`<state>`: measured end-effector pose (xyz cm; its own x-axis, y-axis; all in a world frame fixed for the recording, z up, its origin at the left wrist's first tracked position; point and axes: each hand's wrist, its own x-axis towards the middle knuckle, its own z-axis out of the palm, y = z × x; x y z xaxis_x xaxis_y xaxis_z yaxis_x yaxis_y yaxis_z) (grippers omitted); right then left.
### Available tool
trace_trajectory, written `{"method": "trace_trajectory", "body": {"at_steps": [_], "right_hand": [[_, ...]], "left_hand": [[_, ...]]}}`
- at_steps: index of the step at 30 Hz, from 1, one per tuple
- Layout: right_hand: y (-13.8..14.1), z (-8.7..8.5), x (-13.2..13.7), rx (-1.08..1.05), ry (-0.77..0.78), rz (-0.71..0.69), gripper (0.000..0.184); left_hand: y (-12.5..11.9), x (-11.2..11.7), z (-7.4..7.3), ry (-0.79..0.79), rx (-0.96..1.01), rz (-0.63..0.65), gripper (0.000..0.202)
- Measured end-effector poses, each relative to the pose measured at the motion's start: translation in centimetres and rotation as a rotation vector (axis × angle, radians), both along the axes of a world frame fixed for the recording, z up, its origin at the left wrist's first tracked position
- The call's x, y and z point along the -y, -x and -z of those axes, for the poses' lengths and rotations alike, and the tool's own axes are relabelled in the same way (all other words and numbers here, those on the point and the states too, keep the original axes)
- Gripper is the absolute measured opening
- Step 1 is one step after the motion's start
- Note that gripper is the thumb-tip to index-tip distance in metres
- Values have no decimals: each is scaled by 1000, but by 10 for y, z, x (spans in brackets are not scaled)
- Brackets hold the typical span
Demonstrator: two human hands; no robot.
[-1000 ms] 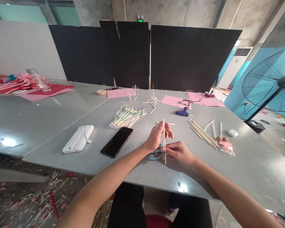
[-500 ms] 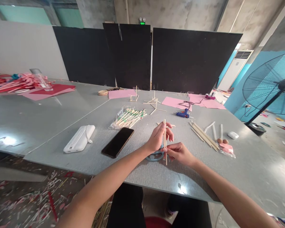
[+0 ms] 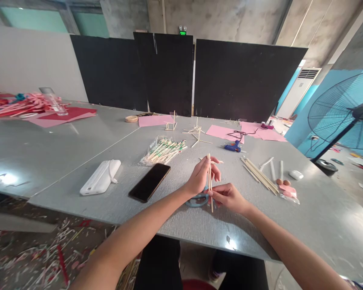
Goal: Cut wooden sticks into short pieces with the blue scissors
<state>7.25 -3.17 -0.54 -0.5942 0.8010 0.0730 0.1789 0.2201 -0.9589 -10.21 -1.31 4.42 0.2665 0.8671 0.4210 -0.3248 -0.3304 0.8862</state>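
Observation:
Two thin wooden sticks (image 3: 210,177) stand side by side, pinched near the top by my left hand (image 3: 199,175). Lower down, my right hand (image 3: 228,196) grips the same sticks between thumb and fingers; one stick reaches further below than the other. Under my hands lie scissors with blue-grey handles (image 3: 196,201), their blades hidden by the hands. Just behind my left hand a small piece of stick (image 3: 218,162) rests on the table. A bundle of loose wooden sticks (image 3: 260,175) lies to the right of my right hand.
A black phone (image 3: 149,182), a white power bank (image 3: 100,177) and a bag of wrapped chopsticks (image 3: 165,150) lie left. Behind are stick frames (image 3: 196,135), a blue glue gun (image 3: 232,146) with a cord, and pink sheets (image 3: 224,133). A fan (image 3: 351,112) stands right.
Both hands keep their hold on the sticks, almost still. The view has tilted slightly upward; nothing on the table has visibly moved.

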Motion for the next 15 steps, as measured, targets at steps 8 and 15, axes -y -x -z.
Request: {"method": "trace_trajectory", "body": {"at_steps": [8,15], "right_hand": [[1,-1,1,4,17,-12,54],[-2,0,0,58,-38,-10,56]], "left_hand": [[0,-2,0,-2,11,-7,55],[-1,0,-2,13,5,-23,58]]}}
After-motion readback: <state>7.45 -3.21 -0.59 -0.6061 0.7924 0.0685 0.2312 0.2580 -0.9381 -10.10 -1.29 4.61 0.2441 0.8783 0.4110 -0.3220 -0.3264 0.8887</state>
